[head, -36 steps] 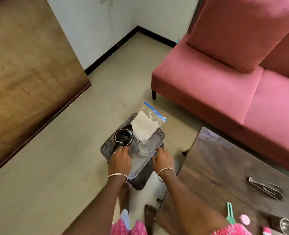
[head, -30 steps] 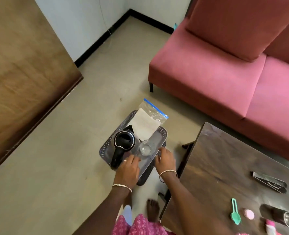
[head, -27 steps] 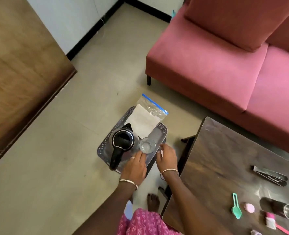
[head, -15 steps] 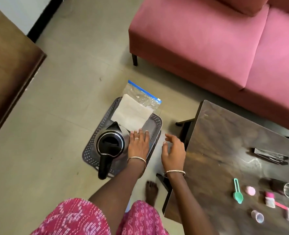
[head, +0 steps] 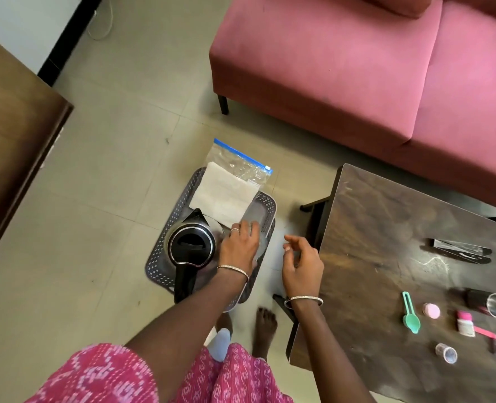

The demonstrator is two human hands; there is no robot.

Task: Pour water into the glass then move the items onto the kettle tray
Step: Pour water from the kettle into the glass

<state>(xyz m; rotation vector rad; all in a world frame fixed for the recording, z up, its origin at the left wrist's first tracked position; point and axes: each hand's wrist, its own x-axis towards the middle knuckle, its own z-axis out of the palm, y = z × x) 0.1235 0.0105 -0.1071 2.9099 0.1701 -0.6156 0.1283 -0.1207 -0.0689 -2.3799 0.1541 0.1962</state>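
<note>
A black electric kettle [head: 190, 247] stands on the grey perforated tray [head: 156, 263], which rests on a low dark stand on the floor. My left hand [head: 239, 248] lies over the clear glass [head: 260, 247] to the right of the kettle, fingers curled around it; only a blurred edge of the glass shows. My right hand [head: 300, 264] hovers open between the tray and the table, holding nothing. A white folded napkin [head: 223, 193] and a clear zip bag [head: 241, 162] lie across the tray's far end.
A dark wooden table [head: 386, 228] at right carries a green spoon [head: 411, 314], pink lid [head: 431, 310], steel tumbler [head: 493, 305], small clear cup [head: 445, 353] and sachets. A pink sofa [head: 342, 68] stands beyond. A wooden panel [head: 14, 126] stands at left.
Both hands let go of the tray's near edge. My left hand moved forward over the glass, and my right hand lifted off to the right and opened. The view tilted down.
</note>
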